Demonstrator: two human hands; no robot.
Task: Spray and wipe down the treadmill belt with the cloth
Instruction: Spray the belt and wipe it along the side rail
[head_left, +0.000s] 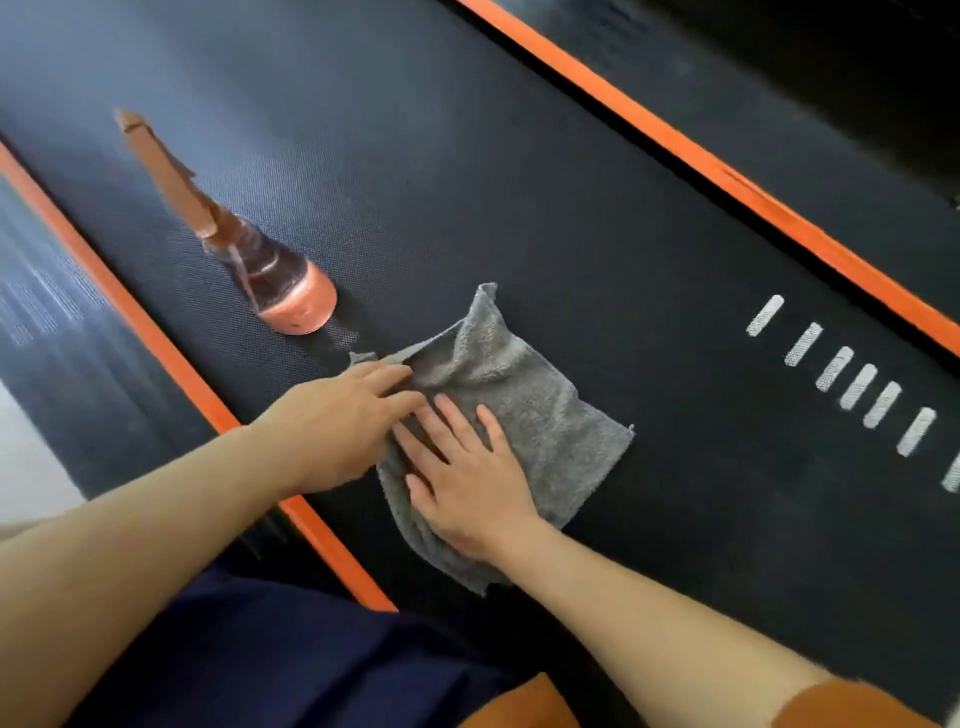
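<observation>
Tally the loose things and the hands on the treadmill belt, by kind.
Spray bottle: 1
Grey cloth: 1
Hands: 2 (left hand, right hand)
Total: 4

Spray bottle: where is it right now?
In the head view the spray bottle stands on the belt at left, held by no hand, just beyond the grey cloth and left hand, near the left orange rail.

The one head view looks steeply down, from close above, on the treadmill belt (467, 182). The belt runs diagonally across the tilted view.
</observation>
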